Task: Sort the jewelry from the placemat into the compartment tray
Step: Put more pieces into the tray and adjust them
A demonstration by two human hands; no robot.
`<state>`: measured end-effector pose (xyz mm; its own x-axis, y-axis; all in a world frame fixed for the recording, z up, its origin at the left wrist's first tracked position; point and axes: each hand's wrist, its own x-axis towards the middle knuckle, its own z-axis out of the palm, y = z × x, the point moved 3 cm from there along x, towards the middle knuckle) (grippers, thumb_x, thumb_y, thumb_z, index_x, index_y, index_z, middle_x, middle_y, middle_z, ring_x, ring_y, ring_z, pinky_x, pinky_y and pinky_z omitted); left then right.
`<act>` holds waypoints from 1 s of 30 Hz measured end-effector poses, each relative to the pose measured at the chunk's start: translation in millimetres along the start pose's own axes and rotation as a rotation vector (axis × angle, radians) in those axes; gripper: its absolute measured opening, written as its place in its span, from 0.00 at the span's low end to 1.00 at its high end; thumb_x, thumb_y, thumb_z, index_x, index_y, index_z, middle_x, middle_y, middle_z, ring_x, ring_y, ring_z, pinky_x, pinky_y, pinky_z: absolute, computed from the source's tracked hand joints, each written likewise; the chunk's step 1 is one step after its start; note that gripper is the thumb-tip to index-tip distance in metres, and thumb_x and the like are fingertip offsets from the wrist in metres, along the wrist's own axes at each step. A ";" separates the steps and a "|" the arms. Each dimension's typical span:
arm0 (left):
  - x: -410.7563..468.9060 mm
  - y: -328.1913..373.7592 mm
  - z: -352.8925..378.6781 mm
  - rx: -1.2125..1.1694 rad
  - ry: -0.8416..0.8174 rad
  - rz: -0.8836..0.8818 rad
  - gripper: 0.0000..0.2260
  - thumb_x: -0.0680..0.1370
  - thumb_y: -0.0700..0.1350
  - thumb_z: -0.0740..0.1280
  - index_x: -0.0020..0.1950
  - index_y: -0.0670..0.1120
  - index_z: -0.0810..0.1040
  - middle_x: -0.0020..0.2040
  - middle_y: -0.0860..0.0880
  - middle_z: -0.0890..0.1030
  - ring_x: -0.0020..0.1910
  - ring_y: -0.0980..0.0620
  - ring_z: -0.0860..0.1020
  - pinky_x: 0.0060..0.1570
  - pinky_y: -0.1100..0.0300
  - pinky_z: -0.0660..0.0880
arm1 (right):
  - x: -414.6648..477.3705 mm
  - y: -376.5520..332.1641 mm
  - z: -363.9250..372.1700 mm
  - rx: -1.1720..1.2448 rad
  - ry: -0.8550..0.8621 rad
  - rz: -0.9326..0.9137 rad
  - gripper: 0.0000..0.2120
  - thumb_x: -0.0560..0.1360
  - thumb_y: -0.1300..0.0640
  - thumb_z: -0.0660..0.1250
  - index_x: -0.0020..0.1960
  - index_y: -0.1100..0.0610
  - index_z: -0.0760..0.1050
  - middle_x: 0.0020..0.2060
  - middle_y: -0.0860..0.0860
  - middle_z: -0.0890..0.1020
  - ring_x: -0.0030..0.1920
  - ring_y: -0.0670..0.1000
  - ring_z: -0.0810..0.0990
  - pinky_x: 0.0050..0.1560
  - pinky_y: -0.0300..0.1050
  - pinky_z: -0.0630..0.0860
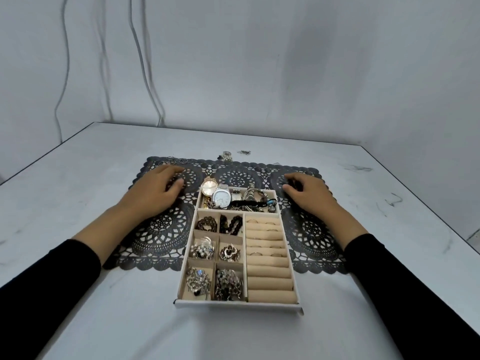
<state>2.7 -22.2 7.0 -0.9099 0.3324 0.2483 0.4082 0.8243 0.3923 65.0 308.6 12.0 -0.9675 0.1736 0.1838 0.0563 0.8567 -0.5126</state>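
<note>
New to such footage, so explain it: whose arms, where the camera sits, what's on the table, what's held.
No machine: a person's bare hands, filmed from a camera on their head. A compartment tray sits partly on a lace placemat on a pale table. It holds watches at the far end, and rings in padded rolls. Loose pieces lie at the mat's far edge. The left hand rests on the mat, holding nothing; the right hand has curled fingers, whether on anything I cannot tell.
</note>
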 end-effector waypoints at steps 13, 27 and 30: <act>43.7 -39.9 14.9 0.192 -0.224 -0.059 0.31 0.81 0.65 0.49 0.80 0.55 0.49 0.81 0.51 0.47 0.80 0.48 0.45 0.78 0.50 0.45 | 79.9 -38.5 41.5 0.048 -0.215 -0.259 0.18 0.76 0.48 0.66 0.66 0.46 0.74 0.67 0.45 0.74 0.67 0.46 0.71 0.66 0.38 0.64; 70.9 -45.6 15.3 0.162 -0.320 0.103 0.28 0.78 0.70 0.44 0.77 0.66 0.48 0.79 0.61 0.45 0.78 0.58 0.43 0.72 0.63 0.39 | 131.4 -99.4 83.6 0.029 -0.383 -0.573 0.17 0.78 0.48 0.65 0.66 0.44 0.73 0.67 0.40 0.73 0.67 0.41 0.70 0.68 0.38 0.64; 73.9 -44.2 12.8 0.116 -0.345 0.140 0.25 0.78 0.66 0.47 0.75 0.69 0.50 0.78 0.63 0.46 0.77 0.61 0.43 0.72 0.64 0.40 | 140.8 -104.8 90.7 0.036 -0.404 -0.601 0.17 0.78 0.49 0.64 0.67 0.43 0.73 0.67 0.41 0.73 0.67 0.40 0.69 0.69 0.38 0.63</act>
<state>-83.5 -28.1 -3.4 -0.8253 0.5640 -0.0279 0.5373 0.7995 0.2684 -99.4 199.2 15.5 -0.8446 -0.5214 0.1220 -0.5155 0.7299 -0.4489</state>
